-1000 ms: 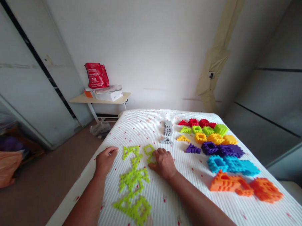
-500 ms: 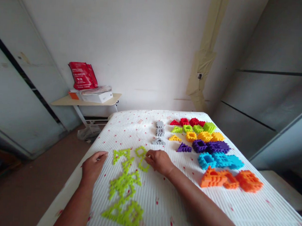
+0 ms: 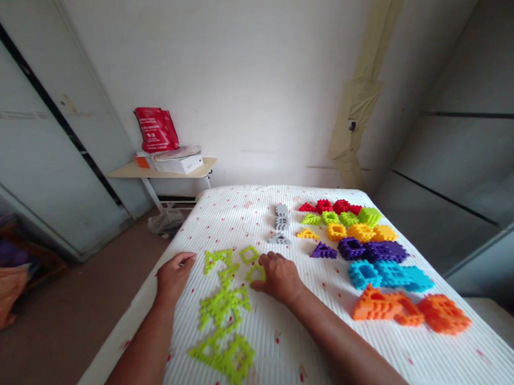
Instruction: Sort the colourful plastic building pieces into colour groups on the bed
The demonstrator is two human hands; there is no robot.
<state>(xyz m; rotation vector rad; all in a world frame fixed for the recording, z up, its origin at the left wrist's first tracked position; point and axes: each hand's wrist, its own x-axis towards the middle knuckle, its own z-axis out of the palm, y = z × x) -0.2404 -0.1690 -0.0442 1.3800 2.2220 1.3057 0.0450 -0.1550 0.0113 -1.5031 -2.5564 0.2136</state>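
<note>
While the left hand (image 3: 173, 277) lies loosely curled with nothing showing in it, the right hand's fingers (image 3: 264, 285) splay open against a lime-green plastic lattice piece (image 3: 255, 273) on a white mattress (image 3: 284, 352); it looks light, stiff, easily pinched by its rim.

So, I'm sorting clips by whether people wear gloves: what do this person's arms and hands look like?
The left hand and right hand are both bare, with no gloves on the fingers. The forearms show no sleeves, and no watch or bracelet is visible at either wrist.
</note>
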